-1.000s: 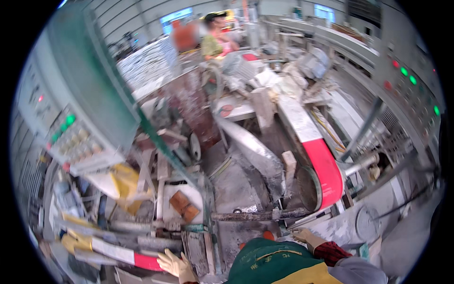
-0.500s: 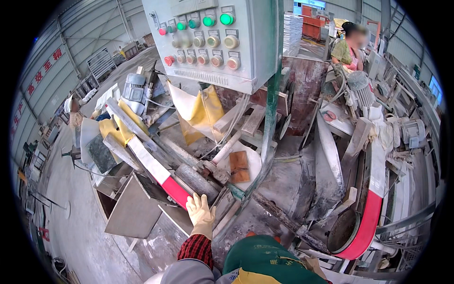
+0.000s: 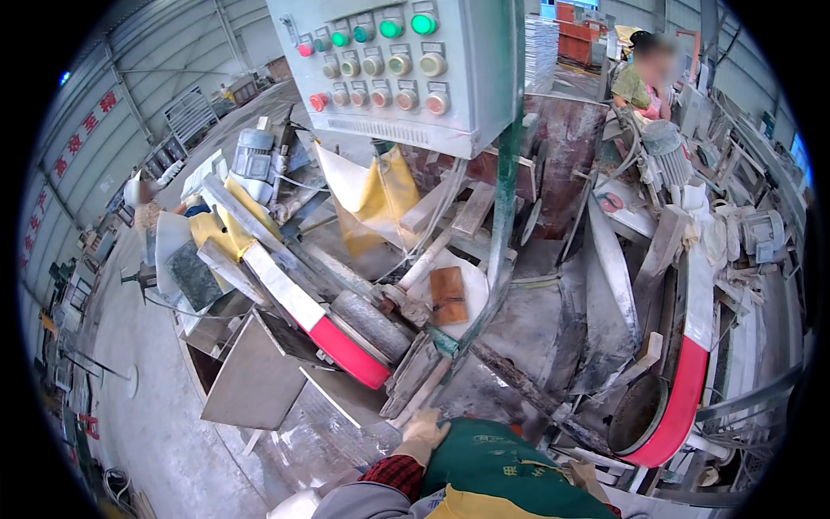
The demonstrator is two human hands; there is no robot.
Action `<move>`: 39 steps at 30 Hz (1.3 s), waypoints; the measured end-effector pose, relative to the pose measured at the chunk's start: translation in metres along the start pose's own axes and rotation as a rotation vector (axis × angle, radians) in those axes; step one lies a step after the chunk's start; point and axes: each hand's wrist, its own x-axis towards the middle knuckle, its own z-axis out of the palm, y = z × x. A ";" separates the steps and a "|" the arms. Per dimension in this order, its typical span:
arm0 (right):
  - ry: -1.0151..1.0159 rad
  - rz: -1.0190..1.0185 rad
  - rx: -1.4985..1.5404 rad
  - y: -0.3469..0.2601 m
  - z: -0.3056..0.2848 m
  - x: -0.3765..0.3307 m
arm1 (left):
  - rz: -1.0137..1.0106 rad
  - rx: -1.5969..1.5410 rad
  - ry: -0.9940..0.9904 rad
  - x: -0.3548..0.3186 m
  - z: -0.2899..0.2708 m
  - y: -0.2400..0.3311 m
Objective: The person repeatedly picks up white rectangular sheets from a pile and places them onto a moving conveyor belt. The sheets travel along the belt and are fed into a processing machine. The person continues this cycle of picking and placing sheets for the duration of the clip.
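Observation:
My left hand (image 3: 421, 435), in a cream rubber glove below a red checked cuff, is beside the left edge of my green apron (image 3: 497, 458). Its fingers look loosely extended, and I see nothing held. At the apron's right edge shows a beige patch (image 3: 586, 476), seemingly my right hand in a glove; its fingers cannot be made out. Ahead of the left hand is the rounded end of a machine arm with a red band (image 3: 350, 353), a roller (image 3: 372, 324) beside it. A grey panel (image 3: 252, 372) leans left of that arm.
A grey control box (image 3: 389, 78) with coloured buttons hangs ahead on a green post (image 3: 504, 208). To the right stands a second red-banded arm (image 3: 679, 411). A brown block (image 3: 448, 295) lies on a white surface. A co-worker (image 3: 644, 78) is at the far right.
My left hand has left the red-banded machine end and drawn back down and right to my apron. The view has shifted slightly, with the machinery now a little farther right.

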 end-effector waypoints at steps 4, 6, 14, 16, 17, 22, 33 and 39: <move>0.071 0.055 0.033 -0.001 -0.006 0.005 | 0.156 -0.245 -0.405 0.008 0.024 -0.041; 0.070 0.051 0.023 -0.001 -0.006 0.011 | 0.071 0.041 -0.591 0.031 0.039 -0.058; -0.052 -0.059 -0.077 0.000 0.008 0.011 | 0.434 0.286 -0.428 0.095 0.087 -0.087; -0.027 -0.056 -0.109 0.001 0.010 0.009 | 0.458 0.222 -0.504 0.092 0.082 -0.060; -0.023 -0.064 -0.136 0.002 0.010 0.009 | 0.476 0.191 -0.521 0.087 0.078 -0.044; 0.023 0.006 -0.010 0.006 -0.001 0.012 | 0.332 0.094 -0.691 0.071 0.062 -0.012; -0.019 0.017 -0.039 0.003 -0.005 0.007 | 0.774 0.263 -0.430 0.082 0.101 -0.086; -0.014 0.024 -0.005 0.009 -0.005 0.020 | 0.740 0.171 -0.476 0.073 0.096 -0.075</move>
